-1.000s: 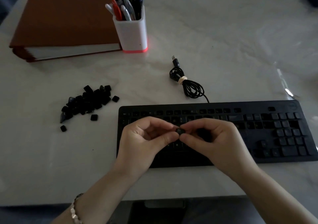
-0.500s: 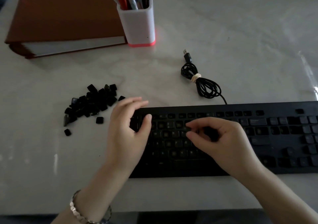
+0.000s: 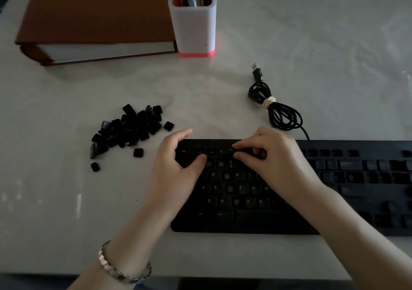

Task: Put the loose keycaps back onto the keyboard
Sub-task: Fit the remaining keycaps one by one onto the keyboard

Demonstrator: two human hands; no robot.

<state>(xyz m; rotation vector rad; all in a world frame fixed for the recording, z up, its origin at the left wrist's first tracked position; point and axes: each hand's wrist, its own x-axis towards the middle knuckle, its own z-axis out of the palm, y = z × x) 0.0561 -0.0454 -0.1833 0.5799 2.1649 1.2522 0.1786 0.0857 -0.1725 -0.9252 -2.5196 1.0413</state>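
Observation:
A black keyboard [image 3: 334,189] lies near the table's front edge, with several empty key spots showing on its left half. Left of it sits a pile of loose black keycaps [image 3: 129,129], with single caps [image 3: 138,152] beside the pile. My left hand [image 3: 178,169] rests on the keyboard's top-left corner, fingers spread over the far edge and thumb on the number row. My right hand [image 3: 276,158] pinches thumb and forefinger over the function row. The small dark keycap [image 3: 239,151] between them barely stands out against the keyboard.
The keyboard's coiled cable [image 3: 278,113] with its USB plug lies just behind the right hand. A white pen holder [image 3: 194,26] and a brown binder [image 3: 93,13] stand at the back left. The table's front edge runs along the bottom.
The hands have parted. My left hand let go of the keycap and went to the keyboard's top-left corner. My right hand carried the keycap up to the function row.

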